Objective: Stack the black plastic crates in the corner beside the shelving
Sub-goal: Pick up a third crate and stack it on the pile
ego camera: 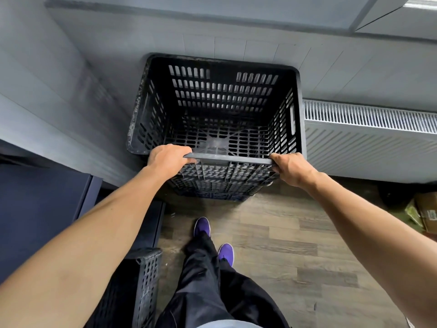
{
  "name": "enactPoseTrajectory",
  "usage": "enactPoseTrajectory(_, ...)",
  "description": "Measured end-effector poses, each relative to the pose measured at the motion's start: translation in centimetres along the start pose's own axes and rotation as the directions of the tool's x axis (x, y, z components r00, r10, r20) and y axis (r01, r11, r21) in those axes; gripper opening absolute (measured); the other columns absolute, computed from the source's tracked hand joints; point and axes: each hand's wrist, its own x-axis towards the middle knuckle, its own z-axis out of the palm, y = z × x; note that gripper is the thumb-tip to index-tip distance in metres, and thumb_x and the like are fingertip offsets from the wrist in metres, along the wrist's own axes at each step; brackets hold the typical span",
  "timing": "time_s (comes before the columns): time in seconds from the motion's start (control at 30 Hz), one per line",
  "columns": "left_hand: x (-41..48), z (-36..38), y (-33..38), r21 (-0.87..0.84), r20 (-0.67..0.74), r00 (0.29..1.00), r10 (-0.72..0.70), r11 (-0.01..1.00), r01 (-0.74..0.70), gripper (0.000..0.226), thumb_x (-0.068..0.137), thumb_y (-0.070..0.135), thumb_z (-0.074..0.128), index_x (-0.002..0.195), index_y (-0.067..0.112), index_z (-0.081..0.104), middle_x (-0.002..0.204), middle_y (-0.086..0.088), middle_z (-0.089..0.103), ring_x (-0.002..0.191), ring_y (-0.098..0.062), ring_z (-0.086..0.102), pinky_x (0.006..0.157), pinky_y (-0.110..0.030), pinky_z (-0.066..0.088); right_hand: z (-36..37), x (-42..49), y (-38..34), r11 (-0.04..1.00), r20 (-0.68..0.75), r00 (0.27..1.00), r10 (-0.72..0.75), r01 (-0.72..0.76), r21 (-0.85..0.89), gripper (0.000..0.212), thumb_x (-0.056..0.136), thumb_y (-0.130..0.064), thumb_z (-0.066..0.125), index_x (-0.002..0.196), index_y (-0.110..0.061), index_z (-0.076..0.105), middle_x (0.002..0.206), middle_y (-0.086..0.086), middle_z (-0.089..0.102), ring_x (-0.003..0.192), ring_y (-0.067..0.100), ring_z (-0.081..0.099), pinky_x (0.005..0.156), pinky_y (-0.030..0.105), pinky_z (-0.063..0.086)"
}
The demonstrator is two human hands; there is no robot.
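Just left of the radiator [369, 138]: black crate [212, 110] | left hand [165, 159] and right hand [293, 169] each curled round its near rim | step: seating it, likely | next: release, fetch second crate [146, 280] well left of radiator.

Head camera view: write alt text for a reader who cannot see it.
The left hand and right hand hold the near rim of an empty black crate in a corner, beside a white radiator. A second crate stands lower left.

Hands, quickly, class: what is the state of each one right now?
Left hand: grips the near rim of the black crate.
Right hand: grips the same rim.
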Motion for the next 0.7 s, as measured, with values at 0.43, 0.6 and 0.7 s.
enactPoseTrajectory(0.43,-0.4,0.3,-4.7,-0.158,0.132,0.982,0.136,0.981,-0.115,0.039,0.096,0.044,0.053,0.131,0.027,0.055,0.113,-0.002,0.062,0.112,-0.027,0.053,0.097,-0.044,0.034,1.4,2.2,-4.5,1.0,-0.119,0.993,-0.019,0.018,-0.008,0.037,0.093,-0.044,0.053,0.122,-0.023,0.051,0.111,0.004,0.066,0.104,0.031,0.06,0.094,0.046,0.037)
enactPoseTrajectory(0.6,-2.3,0.3,-8.5,-0.073,0.023,0.995,0.093,0.993,-0.091,0.038,0.096,0.032,0.057,0.134,0.026,0.052,0.121,-0.004,0.063,0.114,-0.028,0.054,0.094,-0.044,0.043,0.8,4.0,-9.1,0.993,-0.138,0.986,-0.096,0.104,0.048,0.031,0.096,-0.04,0.051,0.117,-0.018,0.052,0.11,0.006,0.065,0.101,0.032,0.061,0.083,0.043,0.044)
enactPoseTrajectory(0.7,-3.0,0.2,-10.0,-0.059,0.045,0.997,0.059,0.997,-0.057,0.041,0.096,0.026,0.058,0.135,0.027,0.049,0.124,-0.005,0.062,0.114,-0.031,0.056,0.093,-0.047,0.047,0.4,5.0,-11.4,0.989,-0.128,0.982,-0.139,0.145,0.037,0.023,0.096,-0.035,0.053,0.109,-0.016,0.05,0.104,0.007,0.065,0.094,0.032,0.061,0.07,0.039,0.044)
